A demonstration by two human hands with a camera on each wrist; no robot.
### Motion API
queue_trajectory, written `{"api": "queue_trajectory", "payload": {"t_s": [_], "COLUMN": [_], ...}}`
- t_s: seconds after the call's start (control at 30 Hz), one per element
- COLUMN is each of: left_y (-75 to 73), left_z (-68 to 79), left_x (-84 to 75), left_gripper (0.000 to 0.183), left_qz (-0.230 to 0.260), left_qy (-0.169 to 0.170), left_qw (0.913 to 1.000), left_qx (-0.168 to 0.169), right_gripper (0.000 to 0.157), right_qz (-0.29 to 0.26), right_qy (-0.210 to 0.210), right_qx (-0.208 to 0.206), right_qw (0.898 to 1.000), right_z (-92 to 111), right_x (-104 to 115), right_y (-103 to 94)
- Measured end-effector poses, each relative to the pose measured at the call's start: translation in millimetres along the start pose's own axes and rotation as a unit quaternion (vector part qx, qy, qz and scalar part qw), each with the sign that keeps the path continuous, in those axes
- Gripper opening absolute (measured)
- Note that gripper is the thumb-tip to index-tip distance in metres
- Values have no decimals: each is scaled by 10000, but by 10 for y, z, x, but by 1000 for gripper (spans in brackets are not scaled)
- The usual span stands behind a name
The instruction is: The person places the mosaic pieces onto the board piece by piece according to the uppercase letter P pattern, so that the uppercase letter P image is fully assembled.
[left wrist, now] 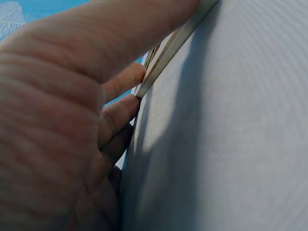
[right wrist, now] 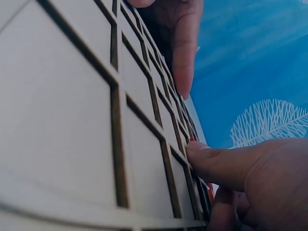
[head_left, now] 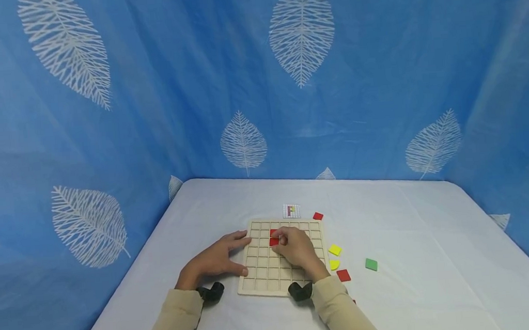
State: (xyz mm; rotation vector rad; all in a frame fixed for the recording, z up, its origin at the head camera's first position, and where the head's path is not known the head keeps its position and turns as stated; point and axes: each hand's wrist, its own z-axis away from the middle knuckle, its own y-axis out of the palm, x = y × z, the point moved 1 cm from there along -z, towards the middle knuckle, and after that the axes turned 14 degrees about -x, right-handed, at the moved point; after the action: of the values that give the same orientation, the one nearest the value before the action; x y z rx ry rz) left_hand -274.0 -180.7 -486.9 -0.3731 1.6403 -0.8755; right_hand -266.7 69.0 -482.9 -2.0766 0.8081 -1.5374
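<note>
A square wooden grid board (head_left: 261, 274) lies on the white table. My left hand (head_left: 216, 257) rests at its left side, fingers spread and fairly straight; thumb and fingertips touch the rim, and the left wrist view shows fingertips against the board's edge (left wrist: 161, 62). Over the upper middle of the grid, my right hand (head_left: 296, 248) has its thumb and index finger at either side of a red square tile (head_left: 274, 241). Another red tile (head_left: 273, 232) sits just above, partly under the index finger. In the right wrist view the thumb (right wrist: 216, 161) meets a sliver of red; the palm hides the rest.
Right of the board lie a yellow square (head_left: 335, 250), a yellow rounded piece (head_left: 334, 264), a red square (head_left: 343, 275) and a green square (head_left: 371, 264). Behind it are a small printed grid card (head_left: 291, 211) and a red piece (head_left: 318, 216). A blue leaf-patterned curtain (head_left: 258, 82) surrounds the table.
</note>
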Motion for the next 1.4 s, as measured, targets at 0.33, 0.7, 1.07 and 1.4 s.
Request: {"api": "queue_trajectory", "payload": {"t_s": [0.33, 0.7, 1.07, 1.4], "left_y": [-40, -2, 24, 18], "left_z": [7, -1, 3, 3], "left_x": [-4, 4, -37, 22], "left_gripper": [94, 95, 95, 95], "left_qz": [-28, 78, 52, -35], "left_qy": [84, -4, -72, -124], "left_qw": [10000, 10000, 10000, 9999], "left_qx": [39, 18, 35, 1], "right_gripper": [24, 26, 26, 29], "right_qz": [-149, -346, -509, -445], "right_qy": [94, -90, -321, -603], "right_qx": [154, 101, -95, -371], "right_qw": [9997, 9993, 9981, 9965], "right_z": [-25, -36, -1, 40], "right_x": [37, 187, 339, 415], "right_y": [-14, -209, -534, -885]}}
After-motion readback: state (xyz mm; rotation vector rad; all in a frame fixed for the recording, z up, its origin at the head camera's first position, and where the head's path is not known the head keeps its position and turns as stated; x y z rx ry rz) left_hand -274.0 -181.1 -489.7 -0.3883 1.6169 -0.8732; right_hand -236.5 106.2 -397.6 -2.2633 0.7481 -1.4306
